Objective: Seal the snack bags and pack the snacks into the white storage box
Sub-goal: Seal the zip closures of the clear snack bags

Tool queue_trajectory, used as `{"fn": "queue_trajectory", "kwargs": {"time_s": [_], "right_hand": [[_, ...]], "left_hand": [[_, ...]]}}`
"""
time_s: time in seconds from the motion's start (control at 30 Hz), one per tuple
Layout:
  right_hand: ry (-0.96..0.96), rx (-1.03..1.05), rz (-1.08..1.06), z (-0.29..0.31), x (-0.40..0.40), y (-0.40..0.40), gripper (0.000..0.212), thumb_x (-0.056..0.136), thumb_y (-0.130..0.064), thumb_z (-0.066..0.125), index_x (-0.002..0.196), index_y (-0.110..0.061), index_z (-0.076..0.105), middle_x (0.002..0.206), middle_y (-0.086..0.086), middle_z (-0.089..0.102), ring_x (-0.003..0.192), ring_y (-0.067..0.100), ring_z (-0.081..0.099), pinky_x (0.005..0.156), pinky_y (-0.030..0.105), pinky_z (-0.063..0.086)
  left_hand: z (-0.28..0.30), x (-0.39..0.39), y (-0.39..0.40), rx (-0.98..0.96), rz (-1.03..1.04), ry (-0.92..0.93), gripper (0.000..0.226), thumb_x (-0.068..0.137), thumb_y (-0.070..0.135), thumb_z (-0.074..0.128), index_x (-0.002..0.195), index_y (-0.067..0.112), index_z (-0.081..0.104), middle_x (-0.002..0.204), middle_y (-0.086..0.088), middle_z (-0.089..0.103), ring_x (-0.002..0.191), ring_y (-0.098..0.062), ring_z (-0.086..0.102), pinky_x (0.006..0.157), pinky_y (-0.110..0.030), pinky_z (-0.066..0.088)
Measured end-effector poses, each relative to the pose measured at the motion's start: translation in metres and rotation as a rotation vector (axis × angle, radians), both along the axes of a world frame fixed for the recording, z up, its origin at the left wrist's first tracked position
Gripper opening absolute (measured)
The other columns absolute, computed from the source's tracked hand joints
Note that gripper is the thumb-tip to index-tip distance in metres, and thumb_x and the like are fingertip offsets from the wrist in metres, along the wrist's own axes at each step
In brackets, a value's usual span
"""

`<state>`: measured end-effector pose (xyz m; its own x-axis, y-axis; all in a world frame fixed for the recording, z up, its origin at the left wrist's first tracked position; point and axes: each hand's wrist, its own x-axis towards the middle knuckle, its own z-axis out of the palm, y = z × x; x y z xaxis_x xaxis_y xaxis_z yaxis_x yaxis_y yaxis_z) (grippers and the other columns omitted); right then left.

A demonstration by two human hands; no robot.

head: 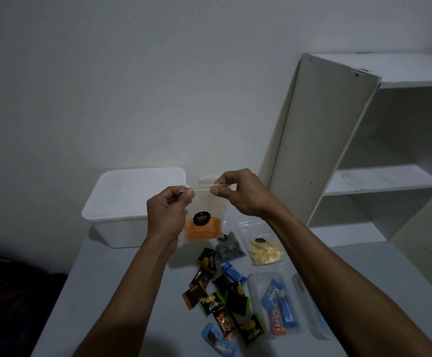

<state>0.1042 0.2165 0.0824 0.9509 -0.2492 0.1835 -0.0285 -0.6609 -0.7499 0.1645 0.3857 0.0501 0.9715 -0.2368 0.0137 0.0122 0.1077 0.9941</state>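
Observation:
I hold a clear zip bag of orange chips (pixel 204 228) up above the table, its black round label facing me. My left hand (pixel 170 210) pinches the left end of the zip strip. My right hand (pixel 238 193) pinches the strip further right. The white storage box (pixel 112 210) stands open on the table behind my left hand. On the table lie a bag of dark snacks (pixel 229 249) and a bag of yellow snacks (pixel 263 249). Closer to me is a clear bag of blue and red bars (pixel 278 309).
Several small wrapped candies (pixel 220 300) are scattered on the grey table (pixel 112 292) between my forearms. Another clear bag (pixel 310 305) lies partly under my right forearm. A white shelf unit (pixel 379 176) with an open door (pixel 320 140) stands at the right.

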Motion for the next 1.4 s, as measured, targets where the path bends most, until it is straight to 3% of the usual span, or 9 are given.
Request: {"fn": "queue_trajectory", "kwargs": {"time_s": [0.13,0.3,0.47,0.63,0.7,0.9,1.07,1.23,1.4], "right_hand": [[-0.015,0.009,-0.032,-0.001,-0.004,0.000,0.016,0.091,-0.032,0.069,0.083,-0.018,0.070,0.085,-0.015,0.066,0.084,0.001,0.060,0.067,0.018,0.043],[-0.010,0.108,-0.062,-0.002,-0.008,-0.006,0.013,0.087,-0.032,0.074,0.078,-0.023,0.071,0.087,-0.008,0.070,0.090,0.010,0.066,0.080,0.031,0.051],[-0.035,0.240,-0.111,-0.001,-0.012,-0.005,0.016,0.080,-0.032,0.079,0.078,-0.017,0.074,0.086,-0.004,0.072,0.090,0.006,0.066,0.080,0.024,0.049],[-0.062,0.238,-0.131,0.000,-0.015,-0.002,0.021,0.081,-0.031,0.078,0.080,-0.011,0.074,0.081,-0.006,0.073,0.078,0.000,0.067,0.069,0.016,0.048],[-0.063,0.233,-0.125,0.000,-0.016,-0.002,0.019,0.084,-0.032,0.075,0.083,-0.013,0.075,0.084,-0.006,0.075,0.081,0.002,0.068,0.069,0.014,0.046],[-0.089,0.234,-0.129,-0.002,-0.022,-0.005,0.020,0.086,-0.035,0.072,0.084,-0.015,0.076,0.085,-0.008,0.076,0.090,0.003,0.069,0.083,0.025,0.048],[-0.008,0.388,-0.018,0.005,-0.022,0.005,0.034,0.093,-0.041,0.062,0.092,-0.009,0.076,0.089,-0.004,0.077,0.087,0.003,0.071,0.068,0.017,0.052],[0.083,0.280,0.014,0.014,-0.011,0.013,0.020,0.091,-0.028,0.069,0.082,-0.011,0.076,0.076,0.000,0.074,0.061,-0.001,0.061,0.054,0.014,0.046],[0.072,0.226,-0.043,0.002,-0.007,0.016,0.021,0.091,-0.027,0.069,0.075,-0.014,0.072,0.069,-0.003,0.068,0.063,0.006,0.059,0.062,0.028,0.051]], "left_hand": [[0.001,-0.002,-0.001,0.003,-0.008,0.007,0.015,0.088,0.012,0.070,0.077,0.022,0.070,0.082,0.000,0.072,0.080,-0.013,0.064,0.083,-0.044,0.054],[0.003,-0.001,0.001,-0.003,-0.009,0.016,0.015,0.087,0.011,0.071,0.077,0.022,0.071,0.081,0.001,0.072,0.080,-0.013,0.064,0.079,-0.041,0.054],[0.004,-0.002,0.002,-0.023,0.004,0.044,0.011,0.087,0.011,0.071,0.079,0.020,0.071,0.080,0.001,0.072,0.077,-0.011,0.064,0.075,-0.037,0.054],[0.006,-0.003,0.003,-0.036,-0.004,0.065,0.009,0.088,0.013,0.070,0.081,0.018,0.071,0.081,0.002,0.072,0.079,-0.012,0.063,0.074,-0.036,0.054],[0.007,-0.003,0.005,-0.049,-0.006,0.080,0.006,0.090,0.016,0.068,0.086,0.016,0.072,0.084,0.002,0.073,0.081,-0.012,0.064,0.075,-0.037,0.054],[0.009,0.002,0.010,-0.064,0.009,0.053,0.011,0.093,0.018,0.064,0.085,0.015,0.070,0.082,0.002,0.071,0.081,-0.010,0.065,0.080,-0.039,0.054],[0.008,0.003,0.004,0.014,-0.002,-0.037,0.018,0.097,0.015,0.058,0.081,0.018,0.067,0.080,0.002,0.068,0.080,-0.011,0.062,0.083,-0.041,0.053],[0.005,0.002,-0.001,0.054,-0.053,-0.099,0.017,0.097,0.013,0.057,0.082,0.015,0.067,0.080,0.001,0.067,0.079,-0.011,0.060,0.080,-0.035,0.049],[0.002,0.000,-0.004,0.107,0.039,-0.140,0.006,0.089,0.025,0.070,0.085,0.021,0.070,0.088,0.006,0.070,0.082,-0.009,0.060,0.075,-0.026,0.048]]}}
